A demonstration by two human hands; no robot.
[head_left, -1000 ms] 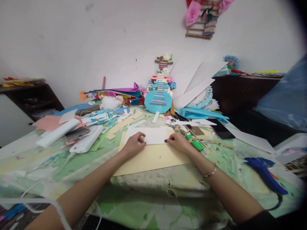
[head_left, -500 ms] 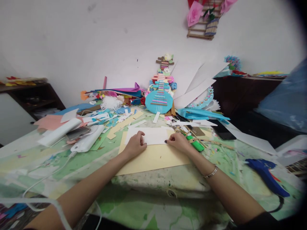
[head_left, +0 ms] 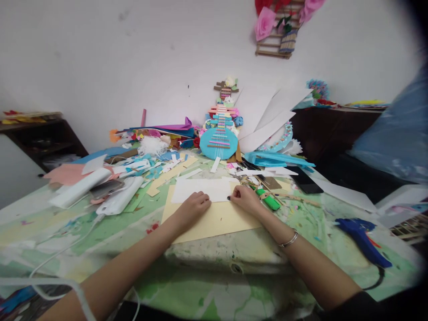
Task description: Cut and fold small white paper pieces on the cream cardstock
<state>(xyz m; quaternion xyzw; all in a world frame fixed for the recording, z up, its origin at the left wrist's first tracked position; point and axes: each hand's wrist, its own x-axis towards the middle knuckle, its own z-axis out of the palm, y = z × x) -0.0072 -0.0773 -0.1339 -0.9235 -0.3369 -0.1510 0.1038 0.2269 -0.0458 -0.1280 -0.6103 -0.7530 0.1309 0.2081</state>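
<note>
Both hands press the white sheet's near edge: left hand (head_left: pixel 193 206), right hand (head_left: pixel 245 198). White sheet (head_left: pixel 202 189) lies flat on tan card (head_left: pixel 217 220), seemingly uncut and unglued; glue gun (head_left: pixel 361 234) idle, well right of the card.

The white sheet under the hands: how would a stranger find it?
On the green table lies a large cream card. The white sheet rests on its far edge, both hands touching it; it is the only uncut white rectangle there.
</note>
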